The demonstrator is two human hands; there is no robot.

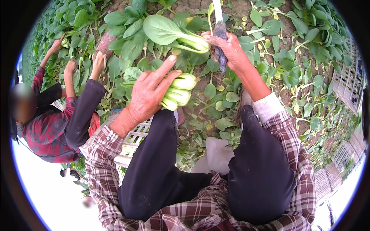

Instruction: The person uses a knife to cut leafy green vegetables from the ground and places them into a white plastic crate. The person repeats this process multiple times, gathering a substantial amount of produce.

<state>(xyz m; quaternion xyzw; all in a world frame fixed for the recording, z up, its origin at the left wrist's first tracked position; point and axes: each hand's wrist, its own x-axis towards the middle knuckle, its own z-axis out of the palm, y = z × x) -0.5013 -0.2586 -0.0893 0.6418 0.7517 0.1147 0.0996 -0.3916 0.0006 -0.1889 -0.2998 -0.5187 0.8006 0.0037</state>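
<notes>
My left hand [153, 86] grips several heads of bok choy [180, 91], their pale stem bases pointing right, above my left knee. Two of its fingers stretch out over the stems. Up and to the right, my right hand [224, 47] holds another bok choy [176, 34] at its base, between thumb and fingertips. The same hand also has a knife [221, 37] with a dark wrapped handle in its palm; the pale blade points away from me and runs past the top of the picture.
Cut leaves [225, 124] litter the soil. A plastic crate [136, 135] stands beside my left leg; others lie at right, including a near crate [348, 78]. Bok choy plants [81, 17] grow ahead. A co-worker [52, 130] crouches at left, hands among the plants. A whitish bag [218, 153] lies between my legs.
</notes>
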